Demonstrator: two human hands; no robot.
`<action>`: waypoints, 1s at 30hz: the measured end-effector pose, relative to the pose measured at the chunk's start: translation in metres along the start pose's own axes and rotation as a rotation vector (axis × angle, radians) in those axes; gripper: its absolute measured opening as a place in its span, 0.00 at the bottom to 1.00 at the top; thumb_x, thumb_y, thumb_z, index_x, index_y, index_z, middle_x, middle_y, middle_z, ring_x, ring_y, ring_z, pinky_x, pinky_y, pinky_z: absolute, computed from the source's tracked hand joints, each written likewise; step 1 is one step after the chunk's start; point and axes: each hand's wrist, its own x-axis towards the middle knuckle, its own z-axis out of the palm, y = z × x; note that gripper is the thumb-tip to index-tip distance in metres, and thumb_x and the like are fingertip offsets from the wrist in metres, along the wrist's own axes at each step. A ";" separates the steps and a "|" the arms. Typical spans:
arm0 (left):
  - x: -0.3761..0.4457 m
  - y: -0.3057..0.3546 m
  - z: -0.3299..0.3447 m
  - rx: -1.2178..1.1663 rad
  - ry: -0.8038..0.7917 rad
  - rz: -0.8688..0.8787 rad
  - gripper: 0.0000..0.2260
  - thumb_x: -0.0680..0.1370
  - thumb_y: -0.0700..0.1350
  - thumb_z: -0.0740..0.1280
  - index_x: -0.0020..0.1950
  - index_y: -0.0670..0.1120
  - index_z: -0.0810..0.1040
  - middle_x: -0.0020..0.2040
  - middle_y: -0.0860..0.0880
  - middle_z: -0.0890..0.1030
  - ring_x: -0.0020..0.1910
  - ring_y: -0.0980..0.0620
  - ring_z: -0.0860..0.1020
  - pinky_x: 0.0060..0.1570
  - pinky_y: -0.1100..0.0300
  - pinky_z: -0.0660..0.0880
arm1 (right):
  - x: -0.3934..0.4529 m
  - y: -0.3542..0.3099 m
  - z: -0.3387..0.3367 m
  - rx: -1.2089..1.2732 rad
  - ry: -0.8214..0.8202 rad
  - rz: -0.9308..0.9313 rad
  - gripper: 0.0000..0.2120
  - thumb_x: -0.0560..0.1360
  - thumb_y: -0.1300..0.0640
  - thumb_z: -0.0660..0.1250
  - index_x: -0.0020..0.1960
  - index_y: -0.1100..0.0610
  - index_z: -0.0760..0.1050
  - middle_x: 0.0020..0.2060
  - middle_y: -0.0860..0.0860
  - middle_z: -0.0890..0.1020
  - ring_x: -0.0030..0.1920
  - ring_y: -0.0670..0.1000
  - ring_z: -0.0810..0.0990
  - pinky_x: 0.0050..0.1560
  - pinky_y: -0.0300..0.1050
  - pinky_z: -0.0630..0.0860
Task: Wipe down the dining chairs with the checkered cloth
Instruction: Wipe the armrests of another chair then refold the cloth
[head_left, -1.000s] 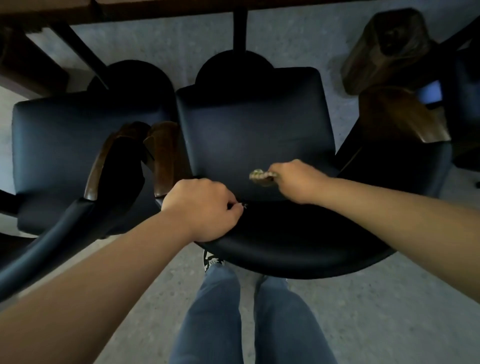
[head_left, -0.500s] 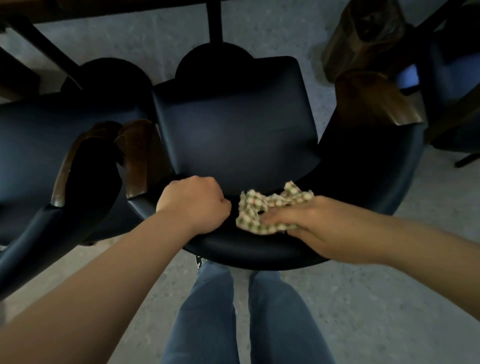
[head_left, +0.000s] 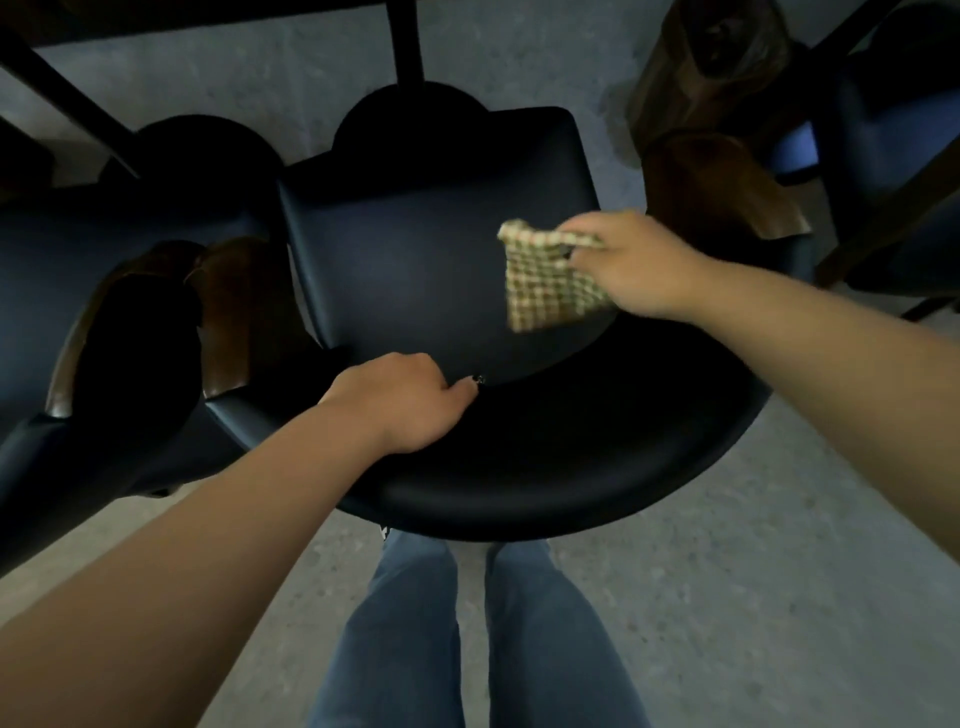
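No writing legible; right hand (head_left: 636, 265) pinches checkered cloth (head_left: 550, 280).

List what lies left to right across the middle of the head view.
Neighbouring chair's wooden armrest → left hand on the chair back → checkered cloth → right hand → wooden armrest.

The dining chair (head_left: 431, 270) wears smooth, faintly glossy dark upholstery with polished brown wood armrests (head_left: 244, 312). The checkered cloth (head_left: 545, 280) is soft woven fabric. The floor (head_left: 753, 571) looks matt and speckled.
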 end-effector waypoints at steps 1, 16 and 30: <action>0.002 0.002 0.001 0.023 0.008 -0.009 0.27 0.80 0.64 0.52 0.32 0.46 0.70 0.34 0.50 0.72 0.42 0.45 0.74 0.42 0.54 0.69 | 0.016 0.004 0.015 -0.116 -0.065 0.010 0.12 0.79 0.61 0.60 0.59 0.57 0.77 0.54 0.56 0.80 0.54 0.56 0.78 0.52 0.48 0.73; 0.000 0.019 0.010 0.040 -0.096 0.146 0.21 0.82 0.59 0.51 0.66 0.54 0.77 0.69 0.48 0.76 0.67 0.44 0.73 0.64 0.50 0.71 | -0.133 -0.013 0.002 -0.338 -0.383 -0.277 0.18 0.79 0.54 0.55 0.66 0.42 0.73 0.59 0.47 0.79 0.56 0.50 0.78 0.56 0.49 0.75; 0.024 0.073 0.026 -0.120 -0.149 0.084 0.33 0.76 0.63 0.42 0.71 0.48 0.71 0.73 0.42 0.71 0.69 0.41 0.70 0.67 0.47 0.68 | -0.008 -0.019 -0.011 -0.516 0.076 -0.159 0.21 0.76 0.65 0.58 0.67 0.55 0.70 0.55 0.61 0.77 0.47 0.60 0.77 0.41 0.48 0.72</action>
